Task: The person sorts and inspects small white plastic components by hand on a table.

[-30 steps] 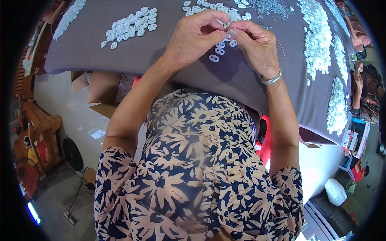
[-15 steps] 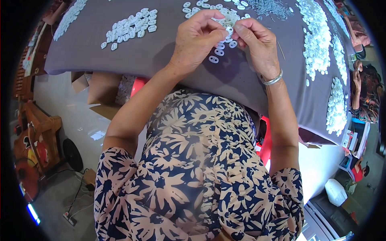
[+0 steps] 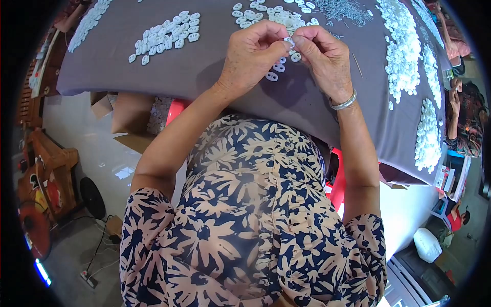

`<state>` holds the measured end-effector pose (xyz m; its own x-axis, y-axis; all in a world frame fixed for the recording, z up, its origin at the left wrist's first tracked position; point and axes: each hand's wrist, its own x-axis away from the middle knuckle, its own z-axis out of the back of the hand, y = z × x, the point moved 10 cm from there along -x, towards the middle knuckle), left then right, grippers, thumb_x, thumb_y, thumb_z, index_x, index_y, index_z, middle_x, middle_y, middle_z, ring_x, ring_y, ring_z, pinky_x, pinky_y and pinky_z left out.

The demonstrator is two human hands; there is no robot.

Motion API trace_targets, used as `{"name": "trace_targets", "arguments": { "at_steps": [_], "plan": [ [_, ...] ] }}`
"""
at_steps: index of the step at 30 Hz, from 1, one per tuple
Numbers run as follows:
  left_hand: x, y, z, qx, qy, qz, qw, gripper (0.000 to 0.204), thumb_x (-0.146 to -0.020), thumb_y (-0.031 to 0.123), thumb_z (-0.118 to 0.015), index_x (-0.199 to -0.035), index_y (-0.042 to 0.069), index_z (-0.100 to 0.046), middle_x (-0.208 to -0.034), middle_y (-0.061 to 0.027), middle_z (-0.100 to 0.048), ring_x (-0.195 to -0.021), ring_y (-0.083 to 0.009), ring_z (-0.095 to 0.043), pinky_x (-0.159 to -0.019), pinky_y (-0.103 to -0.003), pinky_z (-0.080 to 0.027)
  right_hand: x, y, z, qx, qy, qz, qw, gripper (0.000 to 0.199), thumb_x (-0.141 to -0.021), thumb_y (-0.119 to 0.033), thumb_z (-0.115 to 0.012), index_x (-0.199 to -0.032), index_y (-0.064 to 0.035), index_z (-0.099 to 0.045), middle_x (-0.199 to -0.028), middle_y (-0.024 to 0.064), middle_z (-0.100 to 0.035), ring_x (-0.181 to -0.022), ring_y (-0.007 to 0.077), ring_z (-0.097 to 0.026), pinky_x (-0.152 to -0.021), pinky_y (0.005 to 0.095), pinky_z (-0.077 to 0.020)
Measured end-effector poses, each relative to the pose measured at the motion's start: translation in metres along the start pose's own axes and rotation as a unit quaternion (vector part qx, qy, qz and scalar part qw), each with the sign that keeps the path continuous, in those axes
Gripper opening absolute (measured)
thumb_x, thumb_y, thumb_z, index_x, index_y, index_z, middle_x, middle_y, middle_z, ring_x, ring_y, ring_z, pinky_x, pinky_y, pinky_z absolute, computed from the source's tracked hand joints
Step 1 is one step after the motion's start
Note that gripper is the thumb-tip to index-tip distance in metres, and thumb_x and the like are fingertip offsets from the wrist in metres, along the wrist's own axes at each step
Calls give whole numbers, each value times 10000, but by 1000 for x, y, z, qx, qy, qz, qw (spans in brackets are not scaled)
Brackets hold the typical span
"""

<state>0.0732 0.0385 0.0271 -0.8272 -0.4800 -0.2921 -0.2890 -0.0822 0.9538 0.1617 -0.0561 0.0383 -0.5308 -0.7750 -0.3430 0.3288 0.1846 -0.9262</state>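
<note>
My left hand [image 3: 253, 53] and my right hand [image 3: 325, 53] meet over the grey cloth-covered table [image 3: 204, 71]. Between their fingertips they pinch one small white plastic piece [image 3: 289, 41]. A silver bangle [image 3: 343, 102] sits on my right wrist. Just under the hands lie a few loose white oval pieces [image 3: 276, 69]. Beyond the hands there is a heap of the same white pieces [image 3: 266, 14] and a pile of thin metal pins [image 3: 345, 10].
More white pieces lie in a patch at the left [image 3: 166, 37] and in long heaps at the right [image 3: 404, 48]. Cardboard boxes [image 3: 130, 115] and a red stool [image 3: 335, 179] stand under the table. Another person [image 3: 463, 120] sits at the right edge.
Both hands have stayed together over the same spot, with only small finger movements on the white piece.
</note>
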Motion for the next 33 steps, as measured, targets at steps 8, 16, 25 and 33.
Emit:
{"name": "trace_targets", "arguments": {
  "at_steps": [8, 16, 25, 33],
  "plan": [
    [0, -2, 7, 99, 59, 9, 993, 107, -840, 24, -644, -945, 5, -638, -804, -53, -650, -706, -96, -637, -566, -214, -517, -1, -4, -7, -31, -16, 3, 999, 100, -884, -85, -647, -964, -26, -655, -770, -45, -599, -644, 6, -476, -543, 159, -380],
    [1, -4, 4, 48, 55, 48, 996, 74, -860, 48, -634, -923, 11, -634, -808, -46, -656, -715, -84, -636, -598, -203, -520, 1, -1, 1, 1, 12, 10, 1000, 82, -865, -65, -665, -938, -28, -666, -732, -51, -590, -583, -4, -453, -488, 159, -352],
    [-2, 7, 4, -54, 0, -19, 998, 159, -873, 46, -615, -1023, 5, -649, -859, -40, -662, -767, -76, -618, -654, -210, -508, 0, 3, -1, 24, 2, 7, 1000, 83, -868, -102, -662, -895, -24, -668, -706, -63, -575, -566, -9, -441, -473, 161, -338],
    [-3, 7, 2, -40, -28, -7, 999, 138, -861, 16, -625, -995, -6, -650, -866, -34, -654, -757, -68, -603, -656, -210, -511, 1, 6, 4, -4, -31, -65, 997, 70, -850, -109, -680, -880, -45, -678, -718, -71, -581, -611, -4, -469, -514, 168, -369]
  ]
}}
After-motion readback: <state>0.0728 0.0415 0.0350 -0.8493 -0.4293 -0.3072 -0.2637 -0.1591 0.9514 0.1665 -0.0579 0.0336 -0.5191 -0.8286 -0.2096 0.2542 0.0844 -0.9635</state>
